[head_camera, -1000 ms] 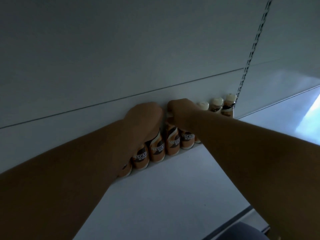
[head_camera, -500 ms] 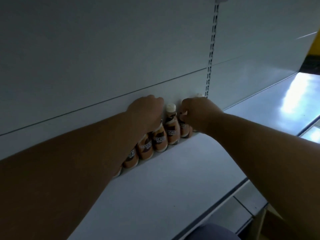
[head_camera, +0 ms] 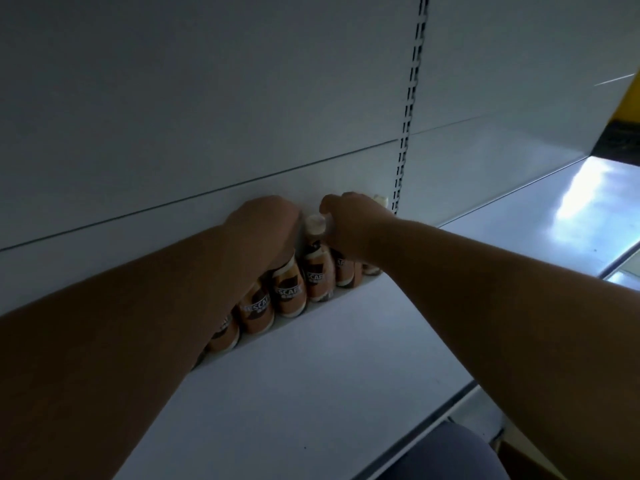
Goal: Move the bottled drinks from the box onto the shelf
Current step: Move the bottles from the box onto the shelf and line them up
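Your left hand (head_camera: 265, 225) grips 1 coffee bottle's (head_camera: 289, 289) top at the shelf's (head_camera: 311, 375) back edge; your right hand (head_camera: 353, 220) covers neighbouring bottles (head_camera: 344, 271), its fingers' grip unclear.

- The shelf (head_camera: 311, 375) beneath both hands looks like smooth painted metal in off-white, with a satin finish.
- Far right of the hands, the neighbouring shelf (head_camera: 561, 216) throws a bright glossy glare.
- The back panel (head_camera: 207, 116) above the knuckles is flat, matt and pale.
- The slotted upright (head_camera: 407, 133) just right of the right hand (head_camera: 349, 223) looks metallic.
- The bottles (head_camera: 289, 292) under the left hand (head_camera: 266, 226) wear shiny orange-brown wraps, apparently plastic film; the cap (head_camera: 316, 223) between the hands is smooth and cream.
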The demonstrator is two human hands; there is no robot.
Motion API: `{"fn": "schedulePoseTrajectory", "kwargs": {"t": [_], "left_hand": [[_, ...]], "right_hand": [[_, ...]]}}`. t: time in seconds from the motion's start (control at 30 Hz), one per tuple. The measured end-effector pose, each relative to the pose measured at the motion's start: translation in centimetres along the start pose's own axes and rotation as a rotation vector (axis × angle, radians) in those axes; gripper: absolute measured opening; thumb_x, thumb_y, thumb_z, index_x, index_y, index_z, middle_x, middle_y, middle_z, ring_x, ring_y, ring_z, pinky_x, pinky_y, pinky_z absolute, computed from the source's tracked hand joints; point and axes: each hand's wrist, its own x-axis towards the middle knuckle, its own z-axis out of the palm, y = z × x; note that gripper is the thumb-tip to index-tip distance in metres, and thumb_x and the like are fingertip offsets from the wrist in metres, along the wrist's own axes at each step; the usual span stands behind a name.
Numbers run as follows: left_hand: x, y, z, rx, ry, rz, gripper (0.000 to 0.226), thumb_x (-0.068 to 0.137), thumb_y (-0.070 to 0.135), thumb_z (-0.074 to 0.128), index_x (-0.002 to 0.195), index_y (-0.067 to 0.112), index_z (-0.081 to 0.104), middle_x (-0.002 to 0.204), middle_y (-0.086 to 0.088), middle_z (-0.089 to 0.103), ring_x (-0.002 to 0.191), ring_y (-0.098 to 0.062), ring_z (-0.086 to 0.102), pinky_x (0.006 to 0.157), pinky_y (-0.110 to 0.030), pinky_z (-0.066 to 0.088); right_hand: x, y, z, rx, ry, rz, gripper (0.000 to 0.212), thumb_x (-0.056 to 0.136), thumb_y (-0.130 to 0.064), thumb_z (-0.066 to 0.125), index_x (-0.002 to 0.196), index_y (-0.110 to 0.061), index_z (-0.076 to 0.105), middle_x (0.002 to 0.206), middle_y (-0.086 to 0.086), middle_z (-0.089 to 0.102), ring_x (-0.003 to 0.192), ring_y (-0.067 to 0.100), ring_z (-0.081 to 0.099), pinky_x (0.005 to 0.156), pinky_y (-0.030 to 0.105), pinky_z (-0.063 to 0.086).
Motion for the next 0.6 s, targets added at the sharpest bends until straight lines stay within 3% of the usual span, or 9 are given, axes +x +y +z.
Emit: {"fn": "schedulePoseTrajectory", "kwargs": {"t": [0.07,0.17,0.27,0.43,0.6], "left_hand": [[0.0,-0.5,0.3,-0.039,-0.054,-0.007,0.027,0.086,0.019,0.056,0.112,0.013,0.063,0.112,-0.009,0.061,0.097,-0.029,0.059,0.088,-0.040,0.048],[-0.2,-1.1,0.7,-0.023,0.028,0.055,0.030,0.084,0.022,0.060,0.112,0.013,0.063,0.106,-0.010,0.062,0.091,-0.027,0.059,0.072,-0.033,0.042],[-0.6,-1.2,0.8,-0.007,0.108,0.095,0.028,0.083,0.024,0.062,0.107,0.010,0.065,0.097,-0.011,0.062,0.086,-0.028,0.059,0.068,-0.034,0.042],[-0.2,-1.0,0.6,0.023,0.071,0.090,0.026,0.085,0.025,0.061,0.102,0.007,0.065,0.089,-0.010,0.057,0.083,-0.028,0.057,0.067,-0.034,0.038],[-0.1,-1.3,0.8,0.039,0.097,0.097,0.024,0.087,0.025,0.058,0.102,0.007,0.064,0.092,-0.011,0.061,0.083,-0.029,0.059,0.067,-0.033,0.040]], "right_hand": [[1.3,-0.8,0.3,-0.029,-0.061,-0.013,0.030,0.086,-0.027,0.061,0.113,-0.017,0.054,0.097,0.003,0.054,0.089,0.021,0.056,0.074,0.033,0.048],[2.2,-1.4,1.3,-0.079,-0.105,-0.027,0.030,0.087,-0.027,0.060,0.114,-0.016,0.057,0.105,0.008,0.060,0.097,0.025,0.057,0.075,0.035,0.047],[2.1,-1.2,1.6,-0.071,-0.061,-0.024,0.031,0.083,-0.030,0.065,0.110,-0.016,0.057,0.104,0.010,0.061,0.095,0.027,0.058,0.069,0.033,0.043],[1.6,-0.7,1.0,-0.075,-0.025,-0.041,0.027,0.083,-0.022,0.065,0.109,-0.017,0.058,0.092,0.001,0.050,0.083,0.017,0.047,0.059,0.026,0.035],[1.5,-1.4,1.5,-0.091,-0.043,-0.082,0.028,0.085,-0.017,0.060,0.112,-0.019,0.056,0.102,0.007,0.057,0.093,0.023,0.054,0.069,0.031,0.042]]}}
